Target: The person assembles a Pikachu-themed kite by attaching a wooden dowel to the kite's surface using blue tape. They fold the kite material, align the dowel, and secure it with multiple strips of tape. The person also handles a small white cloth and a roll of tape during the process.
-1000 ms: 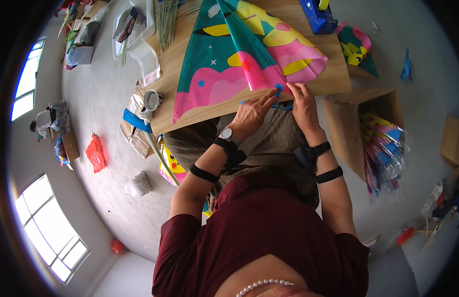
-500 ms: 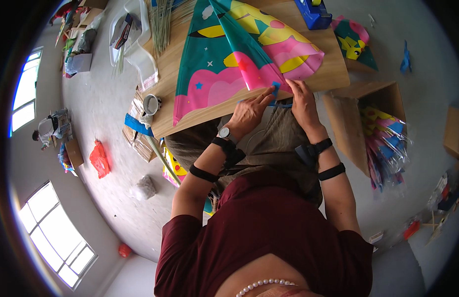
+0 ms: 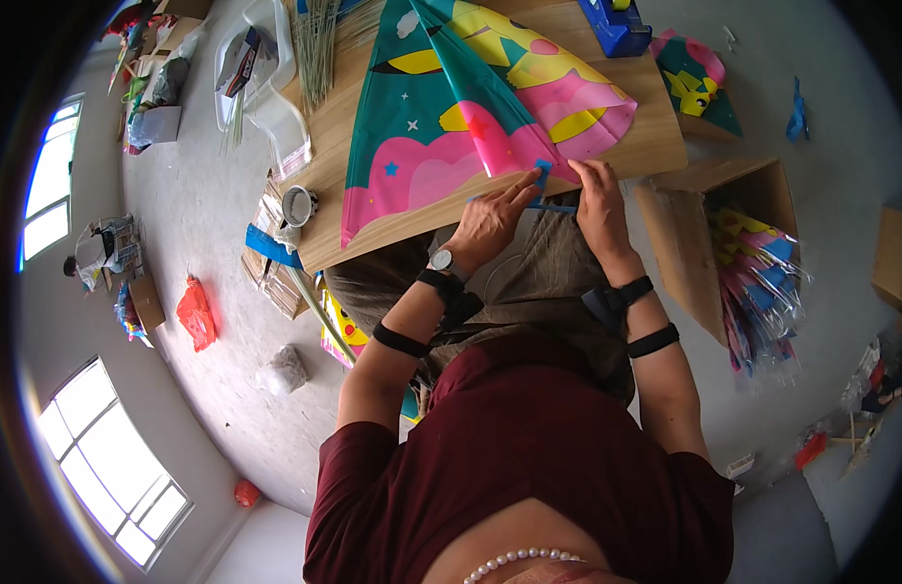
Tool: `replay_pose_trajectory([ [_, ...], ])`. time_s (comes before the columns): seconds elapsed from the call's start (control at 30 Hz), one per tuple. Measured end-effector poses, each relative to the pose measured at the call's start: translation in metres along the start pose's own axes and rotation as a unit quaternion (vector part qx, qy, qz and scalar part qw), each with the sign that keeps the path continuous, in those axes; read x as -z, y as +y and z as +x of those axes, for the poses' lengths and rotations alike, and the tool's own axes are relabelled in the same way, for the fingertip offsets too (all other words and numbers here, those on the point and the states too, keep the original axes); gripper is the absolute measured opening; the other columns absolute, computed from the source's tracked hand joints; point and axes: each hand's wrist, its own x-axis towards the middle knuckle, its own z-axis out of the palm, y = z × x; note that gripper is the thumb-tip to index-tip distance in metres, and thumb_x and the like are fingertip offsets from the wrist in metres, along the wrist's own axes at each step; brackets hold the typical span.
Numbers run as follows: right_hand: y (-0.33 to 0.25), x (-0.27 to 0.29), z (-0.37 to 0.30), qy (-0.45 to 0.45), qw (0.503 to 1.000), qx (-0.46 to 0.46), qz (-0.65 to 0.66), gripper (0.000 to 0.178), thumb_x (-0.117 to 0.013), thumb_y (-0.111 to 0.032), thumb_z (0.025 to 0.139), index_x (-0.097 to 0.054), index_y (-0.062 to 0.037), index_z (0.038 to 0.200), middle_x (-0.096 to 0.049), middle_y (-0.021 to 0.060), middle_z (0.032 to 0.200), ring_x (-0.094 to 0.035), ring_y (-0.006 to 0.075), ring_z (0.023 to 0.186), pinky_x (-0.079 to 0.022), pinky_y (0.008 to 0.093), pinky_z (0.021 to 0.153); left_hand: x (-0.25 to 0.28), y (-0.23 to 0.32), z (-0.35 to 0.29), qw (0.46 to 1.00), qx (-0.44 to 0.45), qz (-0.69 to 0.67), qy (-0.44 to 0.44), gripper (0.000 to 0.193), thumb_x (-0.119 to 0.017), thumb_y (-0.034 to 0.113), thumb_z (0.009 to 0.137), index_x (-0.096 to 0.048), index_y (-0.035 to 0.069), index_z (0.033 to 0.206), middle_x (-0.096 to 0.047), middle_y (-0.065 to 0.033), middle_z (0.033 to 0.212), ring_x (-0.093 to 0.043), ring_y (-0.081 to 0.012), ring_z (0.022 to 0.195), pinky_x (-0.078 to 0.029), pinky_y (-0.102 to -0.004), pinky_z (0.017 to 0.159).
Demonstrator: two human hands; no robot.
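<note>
A printed kite sheet in green, pink and yellow lies on the wooden table, its right part folded over. My left hand rests at the sheet's near edge, fingers stretched out flat. A short piece of blue tape shows on the sheet by those fingertips. Just right of the sheet's near corner is my right hand, with bent fingers. A narrow blue strip runs below the table edge from near my left hand into my right hand, which appears closed on it; its fingertips are partly hidden.
A blue tape dispenser stands at the table's far right. Thin sticks lie at the far left, by a white plastic tray. A tape roll sits at the left edge. Right of the table, a cardboard box holds wrapped kites.
My right hand has shifted slightly right and toward me, off the sheet's corner. The blue strip, curved before, now runs straighter. My left hand stays in place.
</note>
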Motion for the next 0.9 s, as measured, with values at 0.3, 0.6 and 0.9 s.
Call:
replay_pose_trajectory([
  [0.3, -0.014, -0.004, -0.003, -0.055, 0.994, 0.052, -0.083, 0.047, -0.06, 0.005, 0.085, -0.067, -0.0073, 0.129, -0.058, 0.0124, 0.11, -0.059, 0.0311, 0.101, -0.049, 0.0428, 0.088, -0.002, -0.002, -0.001, 1.0, -0.014, 0.012, 0.017, 0.042, -0.059, -0.002, 0.086, -0.061, 0.008, 0.127, -0.055, -0.007, 0.149, -0.066, -0.0325, 0.116, -0.058, -0.0429, 0.09],
  [0.6, -0.009, -0.01, -0.004, -0.075, 0.989, 0.054, -0.119, 0.047, -0.059, 0.001, 0.086, -0.067, -0.0099, 0.131, -0.058, 0.0113, 0.11, -0.059, 0.0304, 0.101, -0.048, 0.0429, 0.089, -0.003, -0.002, -0.002, 1.0, -0.011, 0.012, 0.014, 0.042, -0.057, -0.002, 0.087, -0.06, 0.006, 0.128, -0.055, -0.0092, 0.149, -0.064, -0.0328, 0.119, -0.058, -0.0432, 0.091],
  [0.9, -0.008, -0.006, -0.001, -0.089, 0.987, 0.053, -0.12, 0.046, -0.059, 0.001, 0.087, -0.068, -0.0115, 0.131, -0.057, 0.0095, 0.108, -0.059, 0.0284, 0.1, -0.049, 0.0415, 0.09, -0.007, -0.001, -0.004, 1.0, -0.003, 0.015, 0.014, 0.052, -0.058, -0.003, 0.085, -0.056, 0.007, 0.136, -0.052, -0.0099, 0.151, -0.065, -0.0319, 0.118, -0.058, -0.0422, 0.089],
])
